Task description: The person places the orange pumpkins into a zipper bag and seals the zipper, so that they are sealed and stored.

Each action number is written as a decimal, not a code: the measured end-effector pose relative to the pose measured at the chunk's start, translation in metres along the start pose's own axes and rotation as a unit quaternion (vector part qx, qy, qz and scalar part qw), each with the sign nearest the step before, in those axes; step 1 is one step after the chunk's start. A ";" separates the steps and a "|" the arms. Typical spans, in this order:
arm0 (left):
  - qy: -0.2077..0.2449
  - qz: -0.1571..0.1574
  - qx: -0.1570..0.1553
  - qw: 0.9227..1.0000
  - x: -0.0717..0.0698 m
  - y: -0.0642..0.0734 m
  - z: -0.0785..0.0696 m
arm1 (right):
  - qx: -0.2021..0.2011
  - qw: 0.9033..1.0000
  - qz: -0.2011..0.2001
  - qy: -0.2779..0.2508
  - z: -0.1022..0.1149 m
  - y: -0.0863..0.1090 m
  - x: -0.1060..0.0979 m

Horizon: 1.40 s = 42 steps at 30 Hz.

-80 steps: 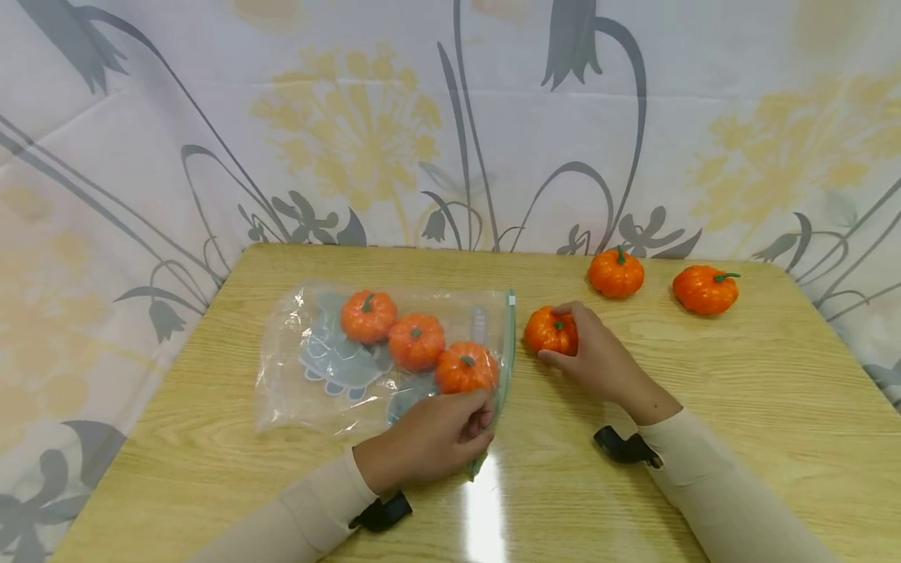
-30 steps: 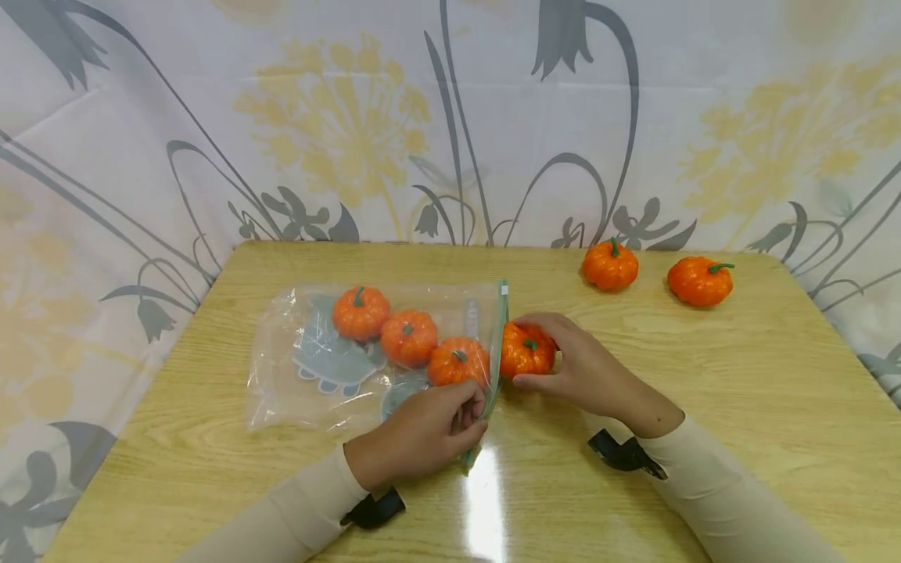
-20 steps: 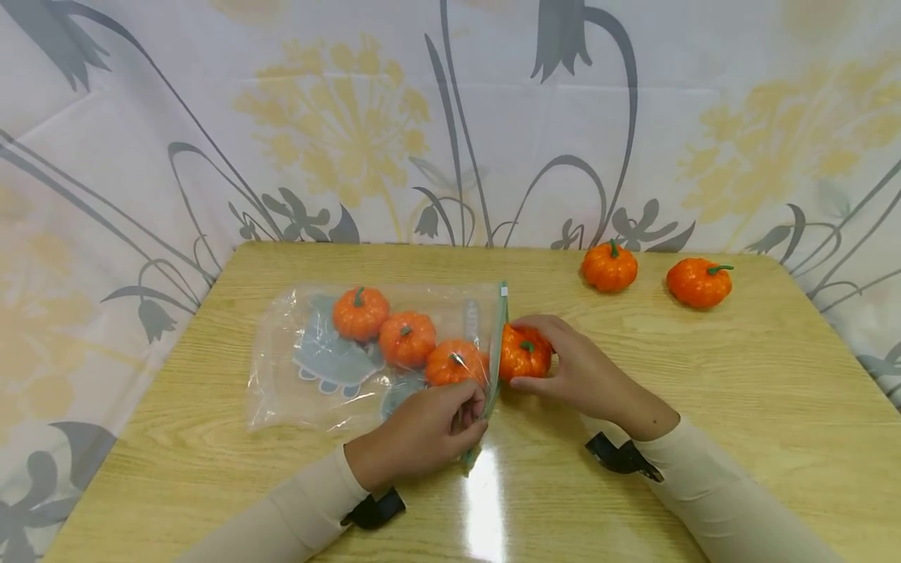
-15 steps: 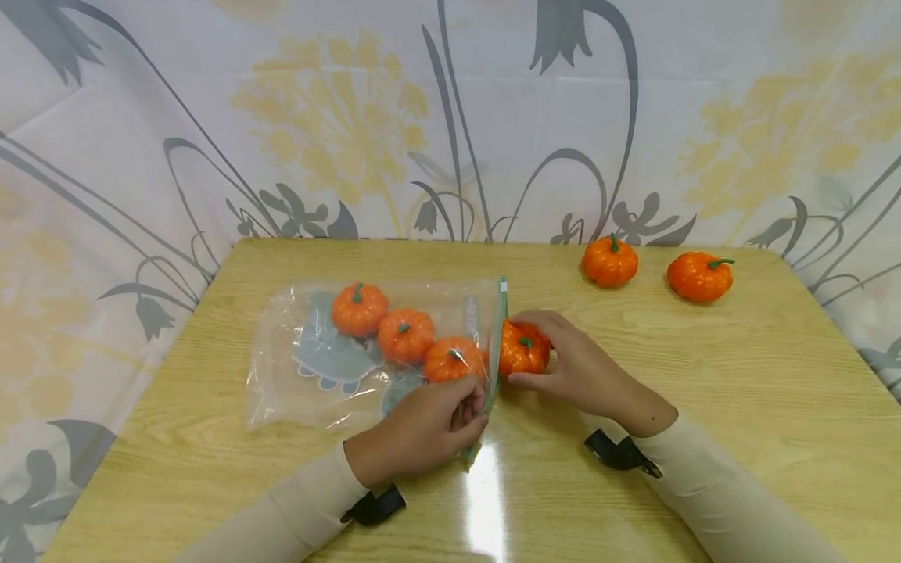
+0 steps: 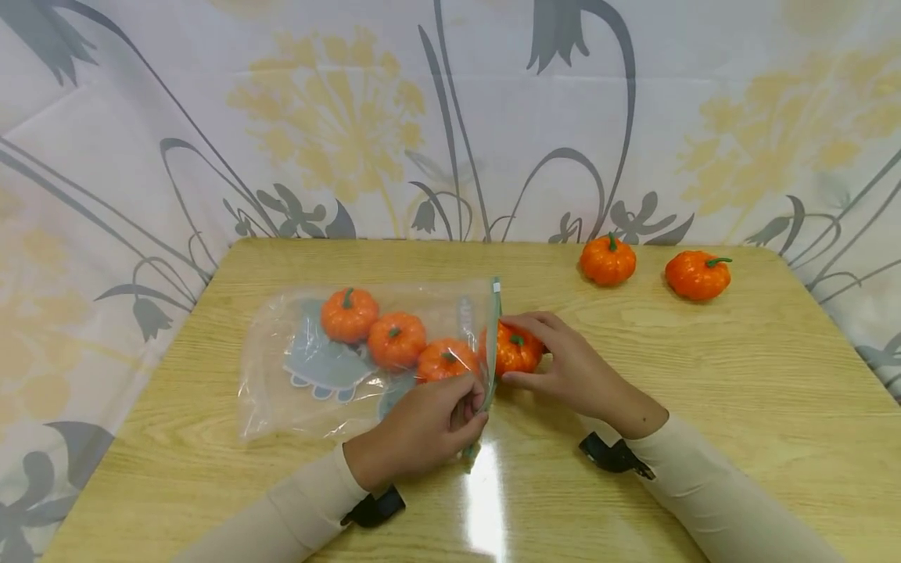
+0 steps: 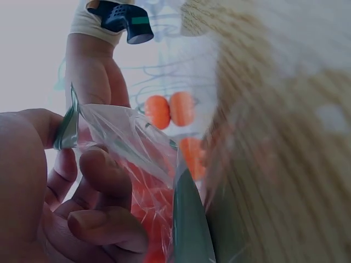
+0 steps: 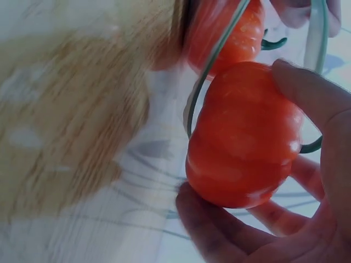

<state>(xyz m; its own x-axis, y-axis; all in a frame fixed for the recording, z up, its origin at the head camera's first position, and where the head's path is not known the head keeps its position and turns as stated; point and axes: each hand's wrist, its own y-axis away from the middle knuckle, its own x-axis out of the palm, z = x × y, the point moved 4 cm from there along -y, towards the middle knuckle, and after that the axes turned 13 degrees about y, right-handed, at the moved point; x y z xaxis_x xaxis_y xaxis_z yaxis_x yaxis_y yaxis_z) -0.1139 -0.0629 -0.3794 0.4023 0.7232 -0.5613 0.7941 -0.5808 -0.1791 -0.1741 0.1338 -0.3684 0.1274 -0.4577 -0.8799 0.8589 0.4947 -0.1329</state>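
A clear zip bag (image 5: 271,367) with a green-edged mouth lies on the table, and inside it three small orange pumpkins (image 5: 349,315) form a slanting row. My left hand (image 5: 429,426) pinches the near part of the bag's mouth; in the left wrist view thumb and fingers hold its green edge (image 6: 68,129). My right hand (image 5: 580,371) grips another small pumpkin (image 7: 244,137) by its sides, thumb on one side and fingers on the other. In the head view that pumpkin sits at the bag's mouth, its left part behind the clear film.
Two more pumpkins, one (image 5: 608,260) at the back and one (image 5: 698,275) farther right, stand on the wooden table (image 5: 774,407). A flowered cloth (image 5: 493,117) hangs behind and at the sides. Dark straps (image 5: 376,508) circle both wrists.
My right hand has carried its pumpkin leftward from beside the bag into its mouth. The bag and its pumpkins have shifted slightly left. My left hand keeps its pinch on the edge.
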 end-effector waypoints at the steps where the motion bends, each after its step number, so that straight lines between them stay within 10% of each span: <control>1: 0.000 0.001 0.000 1.000 0.000 0.000 0.000 | 0.003 1.000 0.004 -0.002 0.000 0.000 0.001; 42: 0.002 0.039 0.064 0.997 0.000 0.000 -0.001 | -0.032 0.999 -0.010 0.006 0.005 0.002 0.006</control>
<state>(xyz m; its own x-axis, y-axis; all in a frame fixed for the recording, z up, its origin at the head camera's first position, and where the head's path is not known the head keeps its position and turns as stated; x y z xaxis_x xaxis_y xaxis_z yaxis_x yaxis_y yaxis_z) -0.1128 -0.0625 -0.3784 0.4626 0.6759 -0.5738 0.6963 -0.6776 -0.2369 -0.1691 0.1278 -0.3718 0.1034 -0.4592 -0.8823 0.8280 0.5312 -0.1794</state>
